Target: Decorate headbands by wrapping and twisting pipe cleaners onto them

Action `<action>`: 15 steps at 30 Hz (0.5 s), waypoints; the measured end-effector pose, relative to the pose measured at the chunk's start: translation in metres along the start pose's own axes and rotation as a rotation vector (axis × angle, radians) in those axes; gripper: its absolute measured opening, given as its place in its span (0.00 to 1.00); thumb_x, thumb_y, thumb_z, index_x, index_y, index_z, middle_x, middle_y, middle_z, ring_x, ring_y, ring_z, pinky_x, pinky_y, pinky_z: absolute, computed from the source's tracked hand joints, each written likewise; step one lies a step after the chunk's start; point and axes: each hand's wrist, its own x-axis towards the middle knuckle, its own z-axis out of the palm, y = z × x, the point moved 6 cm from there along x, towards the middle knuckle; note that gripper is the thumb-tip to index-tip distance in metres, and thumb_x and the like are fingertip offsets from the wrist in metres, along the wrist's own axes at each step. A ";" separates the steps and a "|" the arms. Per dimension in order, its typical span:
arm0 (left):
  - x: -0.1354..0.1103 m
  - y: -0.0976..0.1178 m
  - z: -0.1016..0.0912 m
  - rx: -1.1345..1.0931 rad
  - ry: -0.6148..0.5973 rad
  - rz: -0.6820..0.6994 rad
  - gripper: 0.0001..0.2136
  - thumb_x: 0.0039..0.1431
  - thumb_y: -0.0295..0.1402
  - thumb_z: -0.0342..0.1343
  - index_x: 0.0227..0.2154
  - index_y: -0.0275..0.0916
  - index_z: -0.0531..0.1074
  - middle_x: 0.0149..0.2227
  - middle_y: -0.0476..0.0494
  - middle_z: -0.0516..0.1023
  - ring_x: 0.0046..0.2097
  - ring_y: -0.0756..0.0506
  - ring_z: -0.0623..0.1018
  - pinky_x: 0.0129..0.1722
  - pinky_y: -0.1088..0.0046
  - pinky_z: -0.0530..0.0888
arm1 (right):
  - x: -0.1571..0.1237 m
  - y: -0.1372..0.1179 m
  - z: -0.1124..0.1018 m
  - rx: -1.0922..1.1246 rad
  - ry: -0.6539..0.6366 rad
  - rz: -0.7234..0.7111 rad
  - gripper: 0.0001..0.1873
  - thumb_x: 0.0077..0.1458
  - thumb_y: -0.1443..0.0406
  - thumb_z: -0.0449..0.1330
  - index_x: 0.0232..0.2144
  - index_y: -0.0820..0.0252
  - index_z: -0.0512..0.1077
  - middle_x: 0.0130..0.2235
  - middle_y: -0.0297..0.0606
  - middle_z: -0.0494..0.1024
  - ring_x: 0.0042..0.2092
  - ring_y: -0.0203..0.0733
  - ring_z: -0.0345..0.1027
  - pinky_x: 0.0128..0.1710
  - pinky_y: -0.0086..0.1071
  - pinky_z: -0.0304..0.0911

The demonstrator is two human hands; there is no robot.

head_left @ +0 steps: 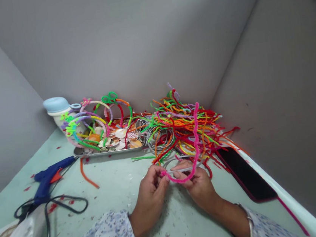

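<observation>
Pinching a pink pipe cleaner (pixel 194 137) between left hand (pixel 150 189) and right hand (pixel 198 184).
Pipe-cleaner heap (pixel 187 124) far behind (hoop underneath half hidden); glue gun (pixel 49 178) left, phone (pixel 246 175) right.

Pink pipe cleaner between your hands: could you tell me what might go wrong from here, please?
The pink pipe cleaner runs up over the loose pile; pulling it could snag and drag others along. The phone lies at the pile's edge and might get pushed. The glue gun's cord loops near the left hand.
</observation>
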 end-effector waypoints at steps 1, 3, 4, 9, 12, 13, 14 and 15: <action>0.000 0.000 0.000 0.000 -0.002 0.002 0.07 0.63 0.37 0.50 0.36 0.39 0.66 0.30 0.51 0.67 0.30 0.51 0.63 0.28 0.75 0.59 | 0.000 -0.001 0.000 -0.006 0.002 -0.007 0.04 0.54 0.65 0.61 0.30 0.58 0.77 0.31 0.37 0.78 0.35 0.42 0.72 0.38 0.33 0.67; 0.000 0.001 0.000 0.004 -0.002 0.005 0.07 0.63 0.37 0.50 0.35 0.39 0.66 0.28 0.52 0.65 0.29 0.51 0.62 0.27 0.76 0.59 | -0.001 -0.003 0.000 -0.015 -0.006 -0.023 0.05 0.55 0.65 0.60 0.30 0.58 0.77 0.31 0.37 0.78 0.34 0.41 0.71 0.37 0.33 0.67; 0.000 0.001 0.000 0.006 -0.003 0.004 0.08 0.63 0.38 0.50 0.35 0.39 0.66 0.28 0.53 0.64 0.28 0.51 0.61 0.27 0.76 0.59 | -0.001 -0.004 0.000 -0.017 -0.014 -0.030 0.05 0.55 0.65 0.60 0.30 0.58 0.76 0.30 0.37 0.77 0.34 0.40 0.71 0.36 0.32 0.66; -0.001 0.000 -0.001 -0.010 0.001 -0.012 0.09 0.62 0.39 0.50 0.32 0.38 0.65 0.26 0.53 0.62 0.28 0.51 0.60 0.26 0.76 0.58 | -0.001 -0.005 0.001 -0.006 -0.037 -0.032 0.06 0.56 0.65 0.59 0.31 0.58 0.76 0.29 0.36 0.76 0.33 0.39 0.69 0.33 0.31 0.65; 0.000 0.001 -0.001 -0.011 0.002 -0.018 0.09 0.62 0.39 0.51 0.31 0.38 0.65 0.26 0.53 0.62 0.28 0.51 0.60 0.26 0.76 0.58 | -0.001 -0.003 0.001 0.005 -0.044 -0.024 0.06 0.56 0.65 0.59 0.32 0.58 0.77 0.30 0.36 0.76 0.33 0.39 0.69 0.33 0.31 0.65; 0.000 0.002 -0.001 -0.010 0.004 -0.017 0.09 0.62 0.38 0.51 0.31 0.38 0.65 0.26 0.53 0.62 0.28 0.51 0.60 0.27 0.76 0.59 | -0.001 -0.003 0.001 0.006 -0.047 -0.023 0.06 0.56 0.66 0.59 0.32 0.58 0.77 0.30 0.36 0.76 0.33 0.39 0.69 0.33 0.31 0.65; 0.001 0.003 -0.002 -0.011 0.006 -0.013 0.09 0.61 0.38 0.51 0.31 0.38 0.65 0.26 0.53 0.62 0.28 0.51 0.61 0.27 0.76 0.59 | -0.001 -0.003 0.002 0.005 -0.052 -0.024 0.06 0.56 0.66 0.59 0.32 0.58 0.77 0.30 0.36 0.76 0.33 0.39 0.69 0.32 0.31 0.65; 0.001 0.004 -0.002 -0.015 0.008 -0.009 0.08 0.61 0.38 0.52 0.30 0.38 0.65 0.27 0.53 0.63 0.29 0.51 0.61 0.28 0.76 0.59 | -0.001 -0.003 0.002 0.002 -0.054 -0.028 0.06 0.56 0.66 0.59 0.32 0.58 0.77 0.30 0.36 0.76 0.33 0.40 0.69 0.33 0.31 0.65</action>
